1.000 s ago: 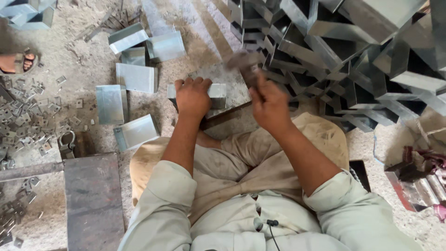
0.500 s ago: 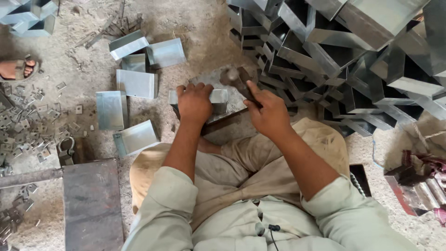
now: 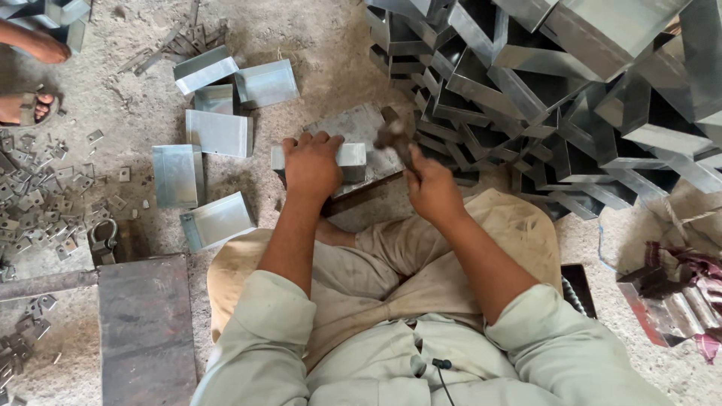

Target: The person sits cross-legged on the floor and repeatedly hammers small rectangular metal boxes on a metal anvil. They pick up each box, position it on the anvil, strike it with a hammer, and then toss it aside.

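Observation:
My left hand (image 3: 312,165) presses down on a bent sheet-metal piece (image 3: 352,156) that lies across a flat grey block (image 3: 353,124) on the floor in front of my knees. My right hand (image 3: 431,188) grips the handle of a hammer (image 3: 392,135); its head is blurred and hangs just right of the metal piece. A dark iron bar (image 3: 361,197) lies under the piece, running toward my lap.
Several folded sheet-metal channels (image 3: 218,134) lie on the sandy floor at left. A tall heap of finished metal boxes (image 3: 571,90) fills the upper right. Small metal clips (image 3: 37,203) and a dark steel slab (image 3: 147,331) sit at left. Another person's sandalled foot (image 3: 22,109) shows at far left.
The hammer has swung: raised and blurred at first, then down by the piece, now up again just right of it. My left hand stays on the metal piece.

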